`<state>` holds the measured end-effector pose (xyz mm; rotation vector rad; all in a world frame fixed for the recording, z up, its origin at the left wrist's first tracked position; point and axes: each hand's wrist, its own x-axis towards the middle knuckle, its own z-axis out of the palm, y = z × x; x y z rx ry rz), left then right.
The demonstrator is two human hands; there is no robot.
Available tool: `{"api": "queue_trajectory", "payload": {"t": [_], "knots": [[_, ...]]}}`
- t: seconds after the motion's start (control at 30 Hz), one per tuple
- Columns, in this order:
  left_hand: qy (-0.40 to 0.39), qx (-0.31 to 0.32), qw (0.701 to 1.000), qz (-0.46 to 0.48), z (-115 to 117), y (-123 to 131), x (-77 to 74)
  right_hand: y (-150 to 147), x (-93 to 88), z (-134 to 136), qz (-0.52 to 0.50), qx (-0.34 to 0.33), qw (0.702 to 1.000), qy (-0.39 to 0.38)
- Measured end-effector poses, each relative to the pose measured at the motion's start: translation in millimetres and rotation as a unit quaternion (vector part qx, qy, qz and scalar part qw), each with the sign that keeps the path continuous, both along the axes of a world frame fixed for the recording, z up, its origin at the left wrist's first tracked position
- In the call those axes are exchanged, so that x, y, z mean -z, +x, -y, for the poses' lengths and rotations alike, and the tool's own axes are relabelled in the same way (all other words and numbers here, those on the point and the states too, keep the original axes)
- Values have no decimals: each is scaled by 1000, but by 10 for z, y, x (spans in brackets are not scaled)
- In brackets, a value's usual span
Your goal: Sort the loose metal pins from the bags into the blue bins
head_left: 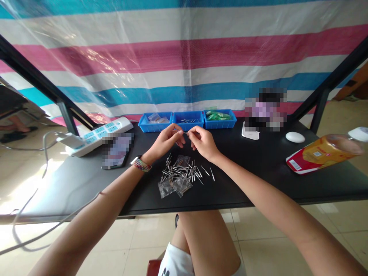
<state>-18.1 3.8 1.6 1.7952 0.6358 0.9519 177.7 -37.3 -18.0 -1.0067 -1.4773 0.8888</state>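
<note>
My left hand (169, 140) and my right hand (203, 142) meet in front of the blue bins, each closed in a pinch. Between their fingertips is a thin silvery pop rivet (185, 133), small and partly hidden by the fingers. Below them on the black table (247, 180) lies a loose pile of pop rivets (191, 172). Small clear plastic bags (182, 186) lie among the pile, some with thin pieces inside. The left blue bin (155, 127) contains clear bags, the middle blue bin (188, 125) a few rivets, and the right blue bin (220, 124) green packets.
To the left are a phone (119, 151) and a white power strip (99, 134) with a grey cable (46, 161). On the right stand a tilted-looking bottle (322, 153), a white oval object (295, 137) and a white box-like item (250, 132). A striped sheet (184, 57) hangs behind.
</note>
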Motion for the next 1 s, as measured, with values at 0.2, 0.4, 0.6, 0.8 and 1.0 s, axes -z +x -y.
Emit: {"api": "queue_trajectory", "payload": {"t": [0.2,0.4,0.6,0.8,1.0], "knots": [[36,-21,999,-28,-11,-64,-20,33,26,-26,-12,13,1000,-22],[77,-38,993,-78,-10,-87,-65,15,43,-24,-33,2,999,-36],[100,-65,988,-99,-2,-70,-71,12,14,-23,-121,-17,992,-40],[84,-67,988,-110,-21,-77,-45,93,-18,-122,-106,40,993,-10],[59,-84,992,-80,-78,-122,-28,353,-75,-272,48,133,987,81]]}}
